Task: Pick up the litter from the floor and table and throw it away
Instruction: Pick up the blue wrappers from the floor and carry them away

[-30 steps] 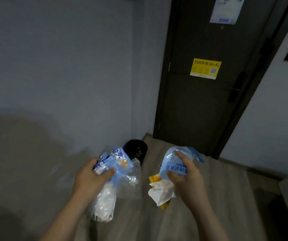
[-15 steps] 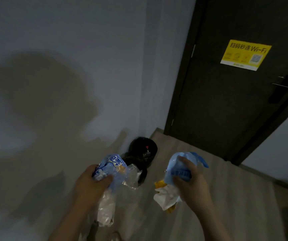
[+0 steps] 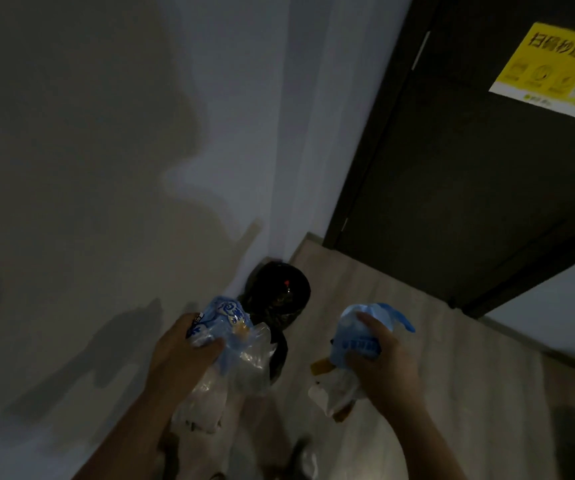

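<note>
Closing in, the person has brought the black bin (image 3: pixel 281 294), at the far corner of the floor (image 3: pixel 445 344) beside the dark door (image 3: pixel 469 168), nearer than a second ago. Left hand (image 3: pixel 178 355) stays clenched on blue-and-clear wrappers (image 3: pixel 234 329) just before it, right hand (image 3: pixel 386 375) on a blue packet (image 3: pixel 359 337); dropping seems next.

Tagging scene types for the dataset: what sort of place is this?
Probably a hotel or rental room entryway: dark door with a yellow Wi-Fi QR sticker, small black-bagged bin in the wall corner, wood-look floor.
</note>
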Tool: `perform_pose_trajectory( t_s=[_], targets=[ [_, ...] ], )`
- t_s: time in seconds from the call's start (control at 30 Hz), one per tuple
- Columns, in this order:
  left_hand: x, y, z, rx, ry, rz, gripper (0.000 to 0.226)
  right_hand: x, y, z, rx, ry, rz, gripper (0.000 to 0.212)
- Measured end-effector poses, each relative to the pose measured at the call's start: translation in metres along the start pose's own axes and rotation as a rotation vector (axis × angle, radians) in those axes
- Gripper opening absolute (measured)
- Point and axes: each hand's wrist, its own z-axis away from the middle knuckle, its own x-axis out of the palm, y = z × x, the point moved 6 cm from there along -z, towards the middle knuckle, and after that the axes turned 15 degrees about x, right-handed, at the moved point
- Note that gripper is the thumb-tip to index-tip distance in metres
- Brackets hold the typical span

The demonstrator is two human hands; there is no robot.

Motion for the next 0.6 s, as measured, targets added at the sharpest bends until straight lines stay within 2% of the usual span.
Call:
perform_pose_trajectory(
  t_s=[0.23, 0.43, 0.6],
  targets=[
    [0.05, -0.01, -0.062, -0.124, 0.03, -0.057, 0.03, 0.019, -0.013, -0.13, 0.113, -0.199, 0.098, 0.045],
    [0.095, -0.042, -0.091, -0.269, -0.038, -0.226, 0.05, 0.036, -0.034, -0.211, -0.046, -0.282, 0.234, 0.057],
    [0.114, -0.083, -0.107, -0.377, -0.015, -0.261, 0.046, 0.077, -0.023, -0.254, -0.046, -0.44, 0.315, 0.059]
  ],
)
